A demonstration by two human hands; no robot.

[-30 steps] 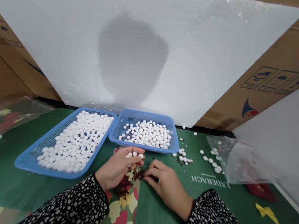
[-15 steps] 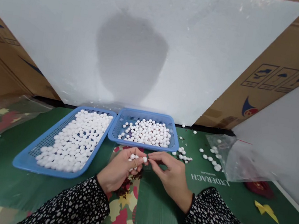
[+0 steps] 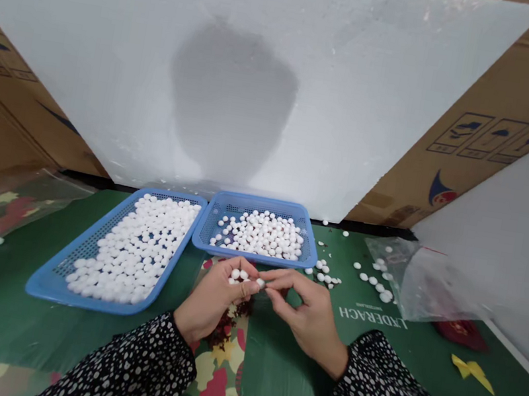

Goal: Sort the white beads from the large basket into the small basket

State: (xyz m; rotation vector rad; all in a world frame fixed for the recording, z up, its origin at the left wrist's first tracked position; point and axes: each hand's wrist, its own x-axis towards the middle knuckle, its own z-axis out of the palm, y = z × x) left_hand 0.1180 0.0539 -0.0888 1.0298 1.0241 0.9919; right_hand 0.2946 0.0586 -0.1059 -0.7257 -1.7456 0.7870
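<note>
My left hand (image 3: 208, 299) is closed around several small white balls (image 3: 235, 274), with one white ball (image 3: 260, 283) held out at the fingertips. Touching that ball from the right, my right hand (image 3: 313, 319) has thumb and forefinger pinched on something small and greyish that I cannot make out. Just beyond both hands lies a blue mesh basket (image 3: 255, 258) partly filled with white balls, some showing reddish-brown bits. A larger blue basket (image 3: 42, 287), to the left, holds many more white balls. Dark red crumbly bits (image 3: 220, 335) lie beneath my hands.
Loose white balls (image 3: 325, 278) are scattered right of the baskets, some near a clear plastic bag (image 3: 412, 281). Yellow scraps (image 3: 472, 373) and a dark red item (image 3: 461, 334) lie farther right on the green sheet (image 3: 286, 375). A white board (image 3: 359, 106) against cardboard closes off the back.
My right fingers have come in against the ball at my left fingertips, where a small gap showed before. The baskets and loose balls stay put.
</note>
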